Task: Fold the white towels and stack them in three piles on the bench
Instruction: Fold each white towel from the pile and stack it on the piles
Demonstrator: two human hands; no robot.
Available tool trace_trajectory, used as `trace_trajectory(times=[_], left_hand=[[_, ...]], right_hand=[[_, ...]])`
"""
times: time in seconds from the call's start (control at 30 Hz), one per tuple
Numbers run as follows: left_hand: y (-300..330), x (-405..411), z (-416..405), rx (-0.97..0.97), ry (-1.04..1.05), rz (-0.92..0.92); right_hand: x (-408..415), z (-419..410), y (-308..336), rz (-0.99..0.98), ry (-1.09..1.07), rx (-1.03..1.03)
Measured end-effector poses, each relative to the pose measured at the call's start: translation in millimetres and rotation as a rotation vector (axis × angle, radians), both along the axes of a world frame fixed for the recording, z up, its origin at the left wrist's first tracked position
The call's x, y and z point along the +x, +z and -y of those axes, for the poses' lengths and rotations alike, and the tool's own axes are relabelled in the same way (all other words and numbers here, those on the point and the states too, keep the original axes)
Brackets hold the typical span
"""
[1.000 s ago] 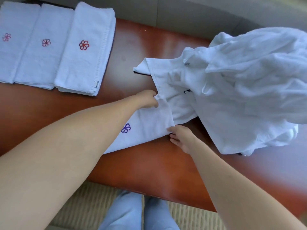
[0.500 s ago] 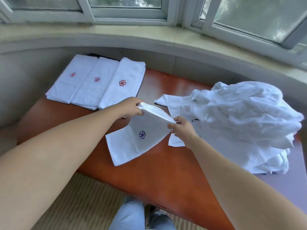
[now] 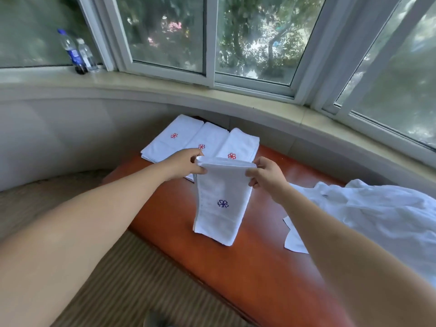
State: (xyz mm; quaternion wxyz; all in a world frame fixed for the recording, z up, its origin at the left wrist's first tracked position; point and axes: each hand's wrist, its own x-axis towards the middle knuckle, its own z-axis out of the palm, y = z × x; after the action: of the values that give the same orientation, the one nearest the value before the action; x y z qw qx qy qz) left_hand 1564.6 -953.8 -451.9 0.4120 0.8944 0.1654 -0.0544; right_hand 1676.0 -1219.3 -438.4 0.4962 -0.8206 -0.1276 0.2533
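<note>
A folded white towel with a blue flower mark hangs upright above the reddish-brown bench. My left hand pinches its top left corner and my right hand pinches its top right corner. Behind it, at the bench's far left end, three piles of folded white towels with red flower marks lie side by side. A heap of unfolded white towels covers the right end of the bench.
A curved window sill and windows run behind the bench. Two plastic bottles stand on the sill at the far left. Striped carpet lies below the bench's near edge.
Both hands have lifted the blue-marked towel off the bench and moved it left, so it now hangs upright. The head view has tilted up toward the windows.
</note>
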Motion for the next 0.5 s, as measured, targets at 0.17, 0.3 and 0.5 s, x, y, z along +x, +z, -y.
trace_trajectory(times=[0.17,0.3,0.5], left_hand=[[10.4,-33.4,-67.5,-0.023,-0.009,0.022],[15.9,-53.0,-115.9,-0.033,-0.010,0.055],[19.7,-66.8,-167.5,-0.087,0.055,0.159]], right_hand=[[-27.6,-67.0,16.1,0.048,-0.017,-0.014],[-48.9,-114.5,19.5,0.059,-0.021,-0.015],[-70.3,-164.9,24.0,0.109,-0.007,-0.009]])
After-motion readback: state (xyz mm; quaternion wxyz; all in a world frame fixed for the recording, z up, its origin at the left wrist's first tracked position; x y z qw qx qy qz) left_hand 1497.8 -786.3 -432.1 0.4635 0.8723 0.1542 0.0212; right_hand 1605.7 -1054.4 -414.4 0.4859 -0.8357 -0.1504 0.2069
